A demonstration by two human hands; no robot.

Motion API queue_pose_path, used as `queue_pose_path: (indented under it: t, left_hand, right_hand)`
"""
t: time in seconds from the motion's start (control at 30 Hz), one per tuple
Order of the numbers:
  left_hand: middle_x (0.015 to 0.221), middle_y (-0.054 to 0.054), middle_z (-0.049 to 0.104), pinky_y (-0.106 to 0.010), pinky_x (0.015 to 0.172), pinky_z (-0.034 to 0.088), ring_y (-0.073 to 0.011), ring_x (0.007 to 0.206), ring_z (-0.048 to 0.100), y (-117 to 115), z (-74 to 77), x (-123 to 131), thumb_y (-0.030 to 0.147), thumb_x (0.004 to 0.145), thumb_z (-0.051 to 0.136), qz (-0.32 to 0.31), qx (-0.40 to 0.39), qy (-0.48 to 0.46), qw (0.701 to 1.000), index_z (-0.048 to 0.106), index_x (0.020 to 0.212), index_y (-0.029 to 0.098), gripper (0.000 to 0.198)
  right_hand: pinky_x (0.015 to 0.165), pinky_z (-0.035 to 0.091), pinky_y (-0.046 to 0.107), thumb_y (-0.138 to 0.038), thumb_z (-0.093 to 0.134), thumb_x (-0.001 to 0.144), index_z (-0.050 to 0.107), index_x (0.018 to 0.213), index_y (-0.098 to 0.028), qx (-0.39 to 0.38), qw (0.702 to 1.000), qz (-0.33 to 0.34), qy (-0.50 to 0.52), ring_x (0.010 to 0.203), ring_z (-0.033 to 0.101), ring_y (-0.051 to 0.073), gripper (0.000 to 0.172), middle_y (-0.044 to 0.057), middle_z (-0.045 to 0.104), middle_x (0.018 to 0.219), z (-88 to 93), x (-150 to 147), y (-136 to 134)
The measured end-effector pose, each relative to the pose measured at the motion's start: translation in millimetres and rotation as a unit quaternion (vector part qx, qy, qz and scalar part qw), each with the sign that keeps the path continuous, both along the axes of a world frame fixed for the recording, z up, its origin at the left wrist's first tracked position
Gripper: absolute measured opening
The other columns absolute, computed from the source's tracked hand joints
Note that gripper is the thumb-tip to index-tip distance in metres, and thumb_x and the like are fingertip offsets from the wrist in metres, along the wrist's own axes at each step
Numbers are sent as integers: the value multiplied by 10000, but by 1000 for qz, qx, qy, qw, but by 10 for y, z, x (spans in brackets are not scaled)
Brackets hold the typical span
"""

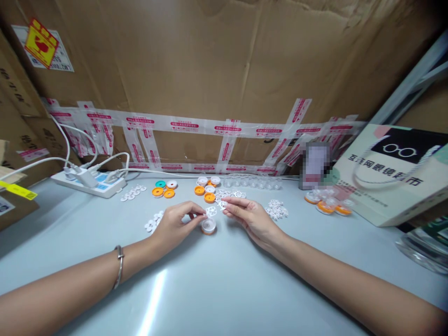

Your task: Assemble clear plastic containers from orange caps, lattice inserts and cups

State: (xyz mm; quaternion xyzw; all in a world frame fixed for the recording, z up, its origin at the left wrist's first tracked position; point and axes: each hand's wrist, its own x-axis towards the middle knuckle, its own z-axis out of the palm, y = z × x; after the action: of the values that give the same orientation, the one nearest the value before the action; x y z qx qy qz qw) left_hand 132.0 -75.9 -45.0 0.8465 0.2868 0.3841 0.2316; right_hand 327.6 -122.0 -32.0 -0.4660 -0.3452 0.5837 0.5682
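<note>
I have the left hand [175, 223] reaching in over the counter [217, 294], its thumb and index finger clamped on a white slotted disc [211, 212], which I see just above a white cup with an orange base [208, 227]; I can't tell from here whether disc and cup touch. On my other side the right hand [255, 220] has its fingers pinched together on a small white piece [222, 204], near the disc and a little higher in view; its exact shape is too small for me to make out. The cup stands open side up between the two hands. Beyond it I see a cluster of orange and white round parts [209, 198], a scatter of flat white pieces [231, 194] next to that, and a row of clear cups [252, 183] farther back. To the right of the right hand lies a pile of small white parts [277, 210], and farther right I see clear-topped units with orange bases [325, 207] in front of a paper bag [378, 196]. Near my left hand lie white round pieces [152, 222], with a group of orange, white and green rings [169, 193] farther back and a power strip [105, 189] beyond, at the left.
</note>
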Motion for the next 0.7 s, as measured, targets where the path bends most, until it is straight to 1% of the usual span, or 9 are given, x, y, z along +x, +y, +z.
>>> queue_pose_path:
  t: [0.07,0.1,0.17,0.23,0.3,0.37,0.53,0.7]
  left_hand:
    - [767,-4,692,-215,660,501,-122,695,638,-1,1,7,138,791,605,0,2,0,1000,636,793,168,44]
    - [762,-4,695,-212,656,502,-122,691,642,-4,2,11,136,788,607,-1,3,-1,1000,638,787,166,43]
    - [754,-4,701,-208,651,504,-124,686,650,-16,3,17,135,784,611,-6,10,-4,1000,640,780,163,41]
    - [755,-7,706,-210,648,507,-128,688,656,-32,3,21,137,784,611,-16,20,-6,1000,640,787,164,40]
    - [755,-13,709,-214,644,511,-132,687,659,-47,1,23,138,788,607,-26,31,-8,999,638,793,165,42]
    - [755,-18,708,-218,640,513,-132,683,659,-56,-1,23,139,794,601,-32,40,-9,999,634,796,162,41]
    - [760,-22,701,-212,644,508,-128,693,656,-42,-9,21,128,798,597,-34,51,-7,998,626,797,153,38]
    - [753,-18,692,-202,640,502,-120,684,648,-32,-11,17,123,799,597,-39,59,-12,997,621,792,151,38]
  right_hand:
    - [648,470,221,-308,822,494,728,774,-194,33,999,-24,-13,670,580,97,317,-4,685,758,-37,-14,4]
    - [636,461,219,-317,810,519,726,784,-196,47,998,-23,-23,664,568,93,303,-3,685,785,-58,-23,-1]
    - [648,454,226,-320,789,566,723,812,-201,58,998,-3,-38,657,559,88,281,0,683,827,-100,-51,-22]
    - [691,460,246,-316,778,586,719,839,-200,56,997,21,-43,686,579,104,285,8,682,847,-129,-86,-47]
    - [742,471,280,-316,779,580,714,840,-188,55,997,34,-42,758,608,145,298,26,686,864,-139,-118,-62]
    - [774,479,308,-319,785,565,708,825,-179,51,997,41,-36,786,622,166,305,35,694,858,-135,-139,-63]
    - [762,490,300,-305,799,541,696,815,-170,30,998,48,-28,717,633,139,322,11,700,748,-110,-138,-52]
    - [767,476,284,-293,799,542,685,812,-166,37,996,57,-49,730,628,129,319,17,697,782,-110,-116,-57]
